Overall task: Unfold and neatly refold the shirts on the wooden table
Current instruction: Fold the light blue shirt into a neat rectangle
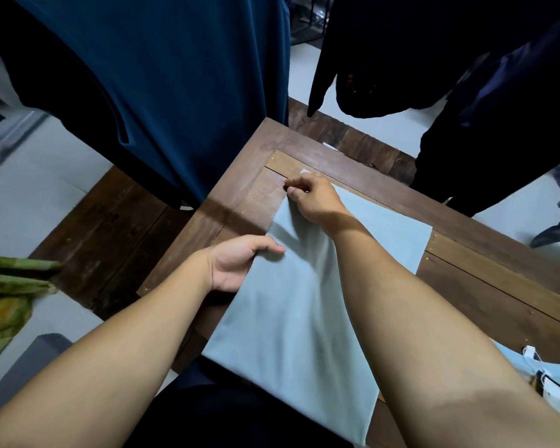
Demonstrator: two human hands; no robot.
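A pale grey-blue shirt lies folded into a long rectangle on the wooden table, reaching from the far corner to the near edge. My left hand grips the shirt's left edge about halfway along, thumb on top and fingers underneath. My right hand reaches across to the far left corner of the shirt and pinches the cloth there. My right forearm lies over the middle of the shirt and hides part of it.
A dark blue garment hangs at the far left, black garments at the far right. Another light blue piece with white straps lies at the table's right near edge. Green patterned cloth sits at the left.
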